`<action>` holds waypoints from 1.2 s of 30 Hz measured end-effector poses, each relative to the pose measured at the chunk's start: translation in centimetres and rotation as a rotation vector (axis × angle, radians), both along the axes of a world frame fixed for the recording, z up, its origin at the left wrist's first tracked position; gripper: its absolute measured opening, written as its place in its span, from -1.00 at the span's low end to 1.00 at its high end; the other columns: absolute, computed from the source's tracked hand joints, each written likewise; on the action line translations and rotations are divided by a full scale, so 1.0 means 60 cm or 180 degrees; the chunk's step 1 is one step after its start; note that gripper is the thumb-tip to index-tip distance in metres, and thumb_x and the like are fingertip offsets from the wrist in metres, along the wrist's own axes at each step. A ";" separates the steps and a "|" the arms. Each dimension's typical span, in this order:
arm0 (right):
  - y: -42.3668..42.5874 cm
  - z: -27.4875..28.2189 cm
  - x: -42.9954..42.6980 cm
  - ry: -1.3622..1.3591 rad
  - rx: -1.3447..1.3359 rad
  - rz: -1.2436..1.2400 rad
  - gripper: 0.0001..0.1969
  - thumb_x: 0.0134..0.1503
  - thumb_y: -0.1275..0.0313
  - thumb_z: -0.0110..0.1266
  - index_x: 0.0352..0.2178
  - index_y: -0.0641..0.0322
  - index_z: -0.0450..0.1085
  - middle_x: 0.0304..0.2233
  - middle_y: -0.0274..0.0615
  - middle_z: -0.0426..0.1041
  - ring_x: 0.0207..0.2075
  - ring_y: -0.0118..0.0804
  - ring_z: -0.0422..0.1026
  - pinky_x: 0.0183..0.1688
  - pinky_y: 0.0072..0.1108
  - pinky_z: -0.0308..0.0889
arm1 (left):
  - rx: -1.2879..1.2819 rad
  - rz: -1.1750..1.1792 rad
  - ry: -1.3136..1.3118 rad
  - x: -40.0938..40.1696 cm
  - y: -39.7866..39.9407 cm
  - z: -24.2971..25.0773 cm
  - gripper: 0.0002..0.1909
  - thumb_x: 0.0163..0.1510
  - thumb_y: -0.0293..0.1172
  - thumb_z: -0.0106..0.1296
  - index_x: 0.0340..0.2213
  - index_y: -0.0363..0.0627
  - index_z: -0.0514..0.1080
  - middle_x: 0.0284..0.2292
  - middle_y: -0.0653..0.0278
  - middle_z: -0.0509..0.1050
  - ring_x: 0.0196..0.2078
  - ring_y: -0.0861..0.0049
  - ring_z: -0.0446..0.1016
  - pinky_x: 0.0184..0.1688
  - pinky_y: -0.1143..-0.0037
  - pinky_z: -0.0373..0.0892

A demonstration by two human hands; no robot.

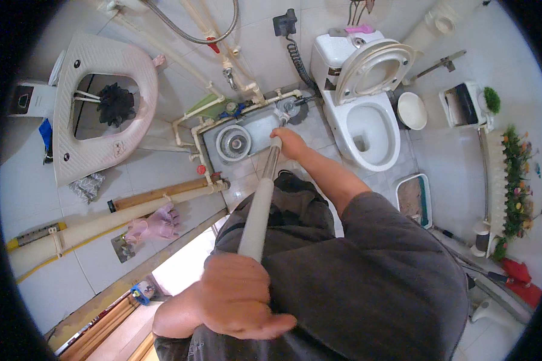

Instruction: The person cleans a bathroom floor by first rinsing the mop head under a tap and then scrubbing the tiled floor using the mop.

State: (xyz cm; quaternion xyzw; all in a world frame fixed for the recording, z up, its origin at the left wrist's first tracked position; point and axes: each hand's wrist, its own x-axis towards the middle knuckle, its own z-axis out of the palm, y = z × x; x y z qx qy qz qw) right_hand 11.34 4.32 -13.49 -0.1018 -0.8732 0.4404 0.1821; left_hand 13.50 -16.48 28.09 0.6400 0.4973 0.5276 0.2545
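Note:
A spin-type mop handle (256,221) runs from low in the picture up toward the wall, with a pale grip and a shiny metal section. My left hand (235,295) is wrapped over its upper end, thumb sticking out to the right. Farther down the pole, my right hand (290,143) is closed around a pale collar. At the far end, the round mop head (293,109) with a clear plate and grey fringe is down by the wall, beside a grey mop bucket (263,122). A round spin basket (233,143) sits in the bucket's left part.
A white toilet (372,131) with raised lid stands right of the mop head, a waste bin (412,111) beyond it. A litter-type tray (414,201) lies at right. Pale pipes (198,153) edge the bucket. Pink rubber gloves (156,223) hang at left, below a washbasin (106,108).

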 end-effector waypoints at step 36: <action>-0.012 -0.043 0.007 0.0130 -0.0387 -0.0865 -0.73 -0.18 0.51 0.10 -0.36 0.16 0.27 -0.37 -0.07 0.35 -0.28 -0.04 0.33 -0.23 -0.44 0.24 | -0.0166 0.0433 0.0287 -0.011 0.013 -0.005 -0.65 -0.32 -0.49 0.17 -0.87 -0.03 0.17 -0.85 0.37 0.16 -0.80 0.53 0.22 -0.71 0.60 0.24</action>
